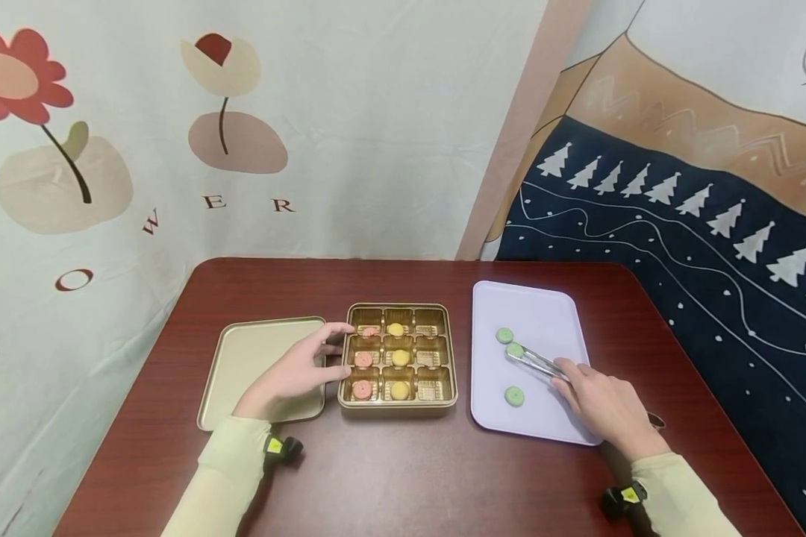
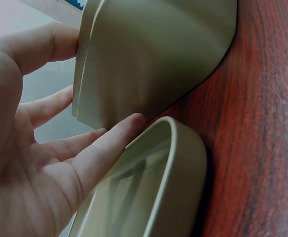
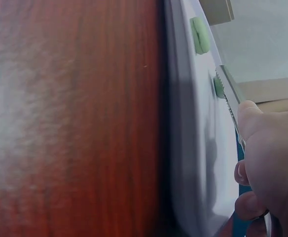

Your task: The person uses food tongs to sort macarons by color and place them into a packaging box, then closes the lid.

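The left hand (image 1: pixel 298 369) reaches over the right part of a shallow gold lid (image 1: pixel 248 362), its thumb and fingers apart and touching the left side of a gold box (image 1: pixel 398 409). The box stands in the middle of the dark red table (image 1: pixel 389 477), divided into three rows of three compartments. Pink cookies (image 1: pixel 363 390) lie in its left column, one to each compartment, and yellow cookies (image 1: pixel 400 358) likewise in the middle column. The right hand (image 1: pixel 607 406) is clamped on metal tongs (image 1: pixel 542 364) above a pale purple tray (image 1: pixel 537 306), right of the box. The tips of the tongs meet the middle one of three green cookies (image 1: pixel 515 349); whether it is lifted off the tray, I cannot tell. Another green cookie lies just beyond it on the far side, and the third lies apart, nearer. Behind the table hangs a printed cloth (image 1: pixel 376 134), with flowers on the left.
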`<state>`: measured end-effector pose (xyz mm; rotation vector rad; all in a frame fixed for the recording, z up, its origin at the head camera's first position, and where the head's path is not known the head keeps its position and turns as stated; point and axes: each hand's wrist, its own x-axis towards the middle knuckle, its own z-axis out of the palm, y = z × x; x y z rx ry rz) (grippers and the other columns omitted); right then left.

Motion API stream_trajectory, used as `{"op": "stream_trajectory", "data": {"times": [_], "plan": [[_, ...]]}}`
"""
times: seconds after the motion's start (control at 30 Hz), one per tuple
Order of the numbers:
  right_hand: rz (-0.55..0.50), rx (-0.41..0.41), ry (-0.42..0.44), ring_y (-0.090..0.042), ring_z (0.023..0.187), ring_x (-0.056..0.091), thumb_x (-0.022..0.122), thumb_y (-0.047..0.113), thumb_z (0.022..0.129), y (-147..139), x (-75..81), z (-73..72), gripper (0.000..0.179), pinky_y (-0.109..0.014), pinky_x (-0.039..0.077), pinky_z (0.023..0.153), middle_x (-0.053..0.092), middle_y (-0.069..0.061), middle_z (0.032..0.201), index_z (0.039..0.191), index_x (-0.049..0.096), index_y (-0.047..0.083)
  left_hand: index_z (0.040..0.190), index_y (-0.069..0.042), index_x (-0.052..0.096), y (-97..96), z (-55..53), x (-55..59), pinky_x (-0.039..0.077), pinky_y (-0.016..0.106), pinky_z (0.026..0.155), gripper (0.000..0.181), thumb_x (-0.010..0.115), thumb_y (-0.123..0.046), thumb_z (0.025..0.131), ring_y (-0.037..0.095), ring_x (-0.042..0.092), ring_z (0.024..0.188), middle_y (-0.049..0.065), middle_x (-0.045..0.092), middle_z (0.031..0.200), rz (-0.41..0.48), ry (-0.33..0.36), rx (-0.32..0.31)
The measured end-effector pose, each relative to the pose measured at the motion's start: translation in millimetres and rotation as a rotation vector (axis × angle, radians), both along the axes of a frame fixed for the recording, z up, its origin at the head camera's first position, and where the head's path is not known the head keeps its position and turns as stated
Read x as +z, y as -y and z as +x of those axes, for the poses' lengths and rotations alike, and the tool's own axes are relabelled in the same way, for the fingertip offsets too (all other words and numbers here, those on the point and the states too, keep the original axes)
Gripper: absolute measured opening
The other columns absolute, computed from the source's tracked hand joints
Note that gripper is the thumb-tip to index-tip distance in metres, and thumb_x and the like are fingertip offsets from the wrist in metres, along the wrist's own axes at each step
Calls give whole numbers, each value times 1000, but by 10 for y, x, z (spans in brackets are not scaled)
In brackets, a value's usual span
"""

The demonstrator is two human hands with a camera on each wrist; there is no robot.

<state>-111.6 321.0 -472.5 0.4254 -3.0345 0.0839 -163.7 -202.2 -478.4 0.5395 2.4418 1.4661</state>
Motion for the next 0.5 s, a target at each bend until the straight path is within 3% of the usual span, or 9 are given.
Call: {"op": "stream_trajectory", "data": {"times": [0.5], "plan": [[-12, 68, -75, -18, 65, 60, 69, 37, 101, 156, 228, -116, 44, -37, 53, 54, 75, -12, 99, 139, 59, 14, 150, -10, 47, -13, -6, 9, 50, 59, 109, 66, 80, -14, 93, 45, 59, 129, 17, 55, 148, 5, -12, -7]]}}
